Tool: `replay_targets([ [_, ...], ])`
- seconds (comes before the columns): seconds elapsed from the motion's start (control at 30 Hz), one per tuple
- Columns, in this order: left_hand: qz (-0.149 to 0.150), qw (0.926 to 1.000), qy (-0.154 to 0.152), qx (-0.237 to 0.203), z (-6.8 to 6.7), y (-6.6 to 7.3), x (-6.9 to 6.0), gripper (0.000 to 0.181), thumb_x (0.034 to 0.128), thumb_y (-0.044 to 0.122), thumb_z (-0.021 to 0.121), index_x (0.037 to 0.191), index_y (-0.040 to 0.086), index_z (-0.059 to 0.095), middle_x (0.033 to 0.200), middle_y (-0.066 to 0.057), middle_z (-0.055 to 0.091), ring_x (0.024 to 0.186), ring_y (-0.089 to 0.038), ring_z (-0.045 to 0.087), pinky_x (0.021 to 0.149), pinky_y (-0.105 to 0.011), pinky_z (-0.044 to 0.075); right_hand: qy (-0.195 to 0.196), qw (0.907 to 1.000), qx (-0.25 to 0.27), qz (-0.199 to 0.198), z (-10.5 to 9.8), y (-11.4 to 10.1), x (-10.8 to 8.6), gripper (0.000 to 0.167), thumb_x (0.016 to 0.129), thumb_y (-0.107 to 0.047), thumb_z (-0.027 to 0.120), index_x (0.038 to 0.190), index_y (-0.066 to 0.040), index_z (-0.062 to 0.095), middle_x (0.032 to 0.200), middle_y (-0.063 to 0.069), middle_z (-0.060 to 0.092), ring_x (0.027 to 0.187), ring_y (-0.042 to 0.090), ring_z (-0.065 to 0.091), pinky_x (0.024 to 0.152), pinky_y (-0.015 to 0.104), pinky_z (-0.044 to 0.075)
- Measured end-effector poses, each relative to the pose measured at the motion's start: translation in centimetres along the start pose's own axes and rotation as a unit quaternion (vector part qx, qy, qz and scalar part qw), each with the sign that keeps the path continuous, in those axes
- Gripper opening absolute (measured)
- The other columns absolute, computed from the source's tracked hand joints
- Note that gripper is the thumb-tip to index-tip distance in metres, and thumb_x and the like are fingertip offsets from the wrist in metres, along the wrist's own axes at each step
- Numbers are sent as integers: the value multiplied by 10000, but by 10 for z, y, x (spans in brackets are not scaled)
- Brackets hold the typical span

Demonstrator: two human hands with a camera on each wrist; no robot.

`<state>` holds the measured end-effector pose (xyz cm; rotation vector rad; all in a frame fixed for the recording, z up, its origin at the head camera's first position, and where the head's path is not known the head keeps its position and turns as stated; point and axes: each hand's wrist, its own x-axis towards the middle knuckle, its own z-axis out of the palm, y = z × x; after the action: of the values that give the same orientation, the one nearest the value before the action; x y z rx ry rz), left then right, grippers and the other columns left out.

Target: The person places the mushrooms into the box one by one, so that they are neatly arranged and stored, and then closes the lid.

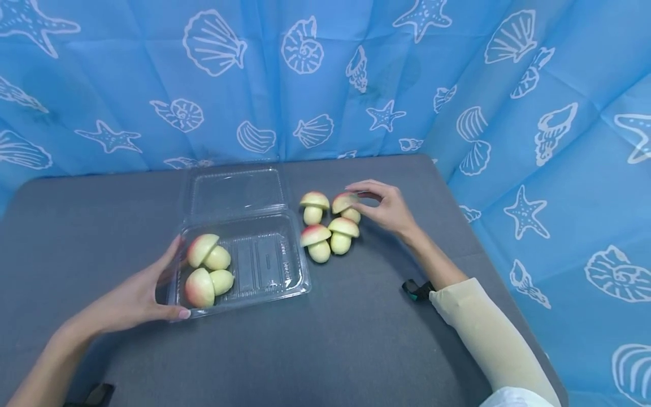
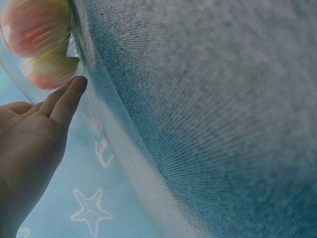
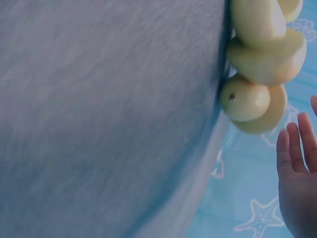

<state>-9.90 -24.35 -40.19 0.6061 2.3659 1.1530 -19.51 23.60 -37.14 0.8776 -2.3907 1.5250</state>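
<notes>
A clear plastic clamshell box [image 1: 254, 302] stands with its lid [image 1: 236, 189] folded back. Two pale yellow mushroom-shaped pieces [image 1: 200, 287] with red-tinged caps lie on their sides in its left part. At the box's left side, my left hand [image 1: 134, 294] spreads its fingers and thumb along the wall, with straight fingers in the left wrist view. Several more such pieces [image 1: 341, 243] stand upright in a cluster right of the box. My right hand [image 1: 383, 206] reaches around the back right mushroom-shaped piece [image 1: 343, 202], thumb and fingers apart; contact is unclear.
The grey cloth-covered table [image 1: 356, 339] has a rounded far right corner. A blue curtain [image 1: 264, 85] with white shell and starfish prints hangs behind it and along the right. A small black device [image 1: 417, 289] shows by the right wrist, partly hidden.
</notes>
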Motion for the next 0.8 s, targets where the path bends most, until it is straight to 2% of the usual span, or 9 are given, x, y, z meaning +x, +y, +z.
replay_targets([
  [0.3,2,9999,23,97,0,-1,0,1313,780,359,851,1568,178,-183,1638,-210,-92,1367,-564,288,968,-193,435,-725,9966,-289,274,-12,8,-5,475,826,178,683,1284,164,558,1331,325,534,1211,489,519,962,597,483],
  [0.37,8,10000,24,70,0,-1,-1,1315,779,342,855,1567,167,-184,1635,-221,-93,1363,-569,288,992,-280,459,-886,9947,-367,369,-13,10,-6,509,828,170,689,1315,152,540,1361,320,514,1234,492,500,968,611,474],
  [0.4,9,10000,18,60,1,-1,-1,1315,781,333,855,1566,162,-186,1633,-228,-93,1359,-576,287,1006,-346,462,-955,9938,-396,401,-14,16,-6,528,837,147,698,1339,123,538,1383,294,511,1250,470,499,977,602,473],
  [0.47,-33,10000,27,69,1,0,-1,1319,777,342,856,1566,163,-186,1633,-231,-87,1361,-571,290,1017,-358,454,-1097,9918,-427,490,-16,28,-7,572,845,106,717,1383,71,527,1428,245,496,1287,425,490,998,587,466],
  [0.53,-82,10000,22,43,2,0,-1,1320,777,345,855,1565,169,-190,1632,-231,-91,1360,-575,286,1016,-479,437,-1222,9902,-427,527,-17,41,-9,612,847,71,736,1417,23,517,1465,204,477,1316,392,476,1011,572,463],
  [0.6,-108,9999,15,37,2,0,-1,1318,780,347,854,1565,170,-190,1633,-229,-93,1363,-575,283,1014,-457,451,-1368,9881,-459,532,-18,51,-9,651,843,43,755,1441,-14,504,1496,181,451,1343,360,458,1021,552,464],
  [0.63,-116,9999,8,31,1,0,-1,1318,780,349,853,1565,170,-191,1633,-228,-99,1363,-575,282,1013,-451,454,-1437,9870,-455,555,-18,50,-9,664,838,53,755,1445,0,492,1504,201,434,1353,375,442,1026,566,454],
  [0.67,-102,9999,-8,13,1,1,-1,1317,783,340,852,1563,166,-194,1631,-231,-106,1361,-582,278,1005,-512,435,-1494,9861,-460,571,-18,49,-9,672,834,61,755,1447,15,481,1508,221,420,1361,391,426,1028,579,446],
  [0.8,-134,9999,-13,2,1,1,0,1319,780,369,848,1564,178,-195,1635,-213,-112,1376,-566,268,1003,-485,445,-1712,9819,-406,694,-16,33,-7,677,840,85,736,1450,63,445,1514,282,374,1374,434,387,1032,620,419],
])
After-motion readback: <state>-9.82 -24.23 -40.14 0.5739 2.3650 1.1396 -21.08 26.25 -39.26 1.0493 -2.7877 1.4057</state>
